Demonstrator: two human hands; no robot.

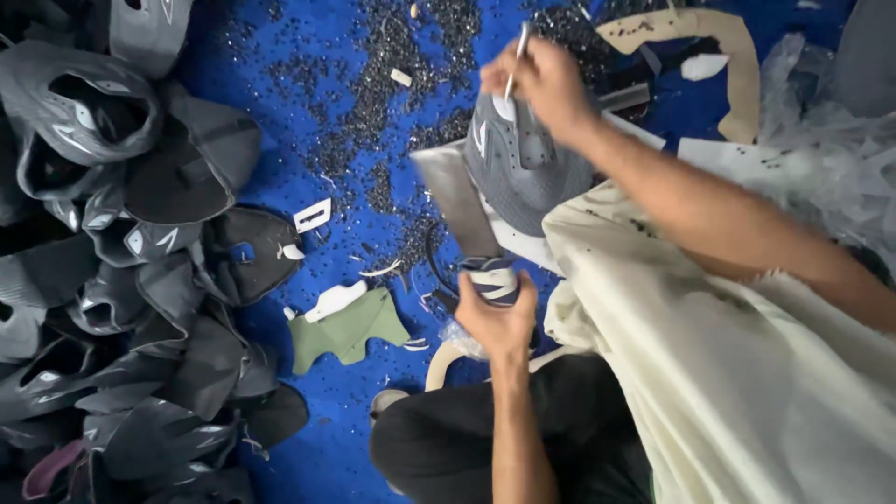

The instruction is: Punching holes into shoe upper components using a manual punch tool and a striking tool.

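While the left hand [497,322] clamps its fingers on the grey shoe upper's [519,168] heel above the blue floor [280,177], the right hand [541,82] pinches a thin white tool [515,63] at its top.

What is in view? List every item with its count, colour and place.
grey mesh shoe upper: one, grey with white marks, centre, under the right hand
thin white stick tool: one, white, top centre
pile of dark grey shoe uppers: many, dark grey, left side
green fabric cut piece: one, green, lower centre
blue floor covering: one, blue, strewn with small dark scraps
cream cloth: one, cream, lower right
beige curved pattern piece: one, beige, top right
left hand: grips the upper's lower end
right hand: holds the stick
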